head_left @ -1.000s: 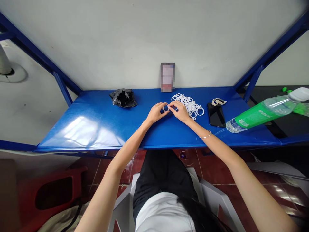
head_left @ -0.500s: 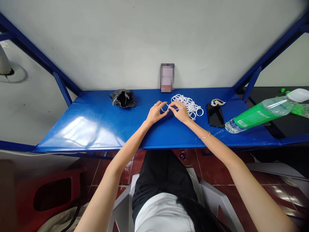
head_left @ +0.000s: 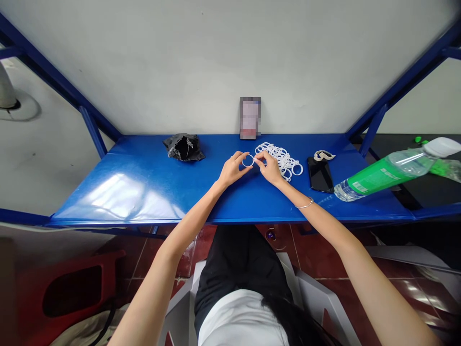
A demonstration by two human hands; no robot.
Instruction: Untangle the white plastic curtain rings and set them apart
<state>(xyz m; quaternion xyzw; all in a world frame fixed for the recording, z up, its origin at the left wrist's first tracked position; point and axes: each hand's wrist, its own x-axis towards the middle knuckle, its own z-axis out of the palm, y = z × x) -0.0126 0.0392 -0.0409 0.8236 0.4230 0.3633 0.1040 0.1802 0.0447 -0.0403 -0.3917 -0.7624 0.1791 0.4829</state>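
A small white ring (head_left: 248,160) is pinched between my left hand (head_left: 233,168) and my right hand (head_left: 269,166), just above the blue table (head_left: 144,182). Both hands have their fingertips closed on the ring, the left on its left side and the right on its right side. Right behind my right hand lies a pile of several white rings (head_left: 283,157), linked or heaped together.
A crumpled black bag (head_left: 184,146) lies at the back left. A small blurred card (head_left: 249,118) leans on the wall. A black phone (head_left: 319,174), a beige clip (head_left: 324,155) and a green-labelled water bottle (head_left: 385,174) sit to the right.
Both hands lifted the ring slightly and turned it, so its opening now shows between the fingertips. The view shifted a little downward.
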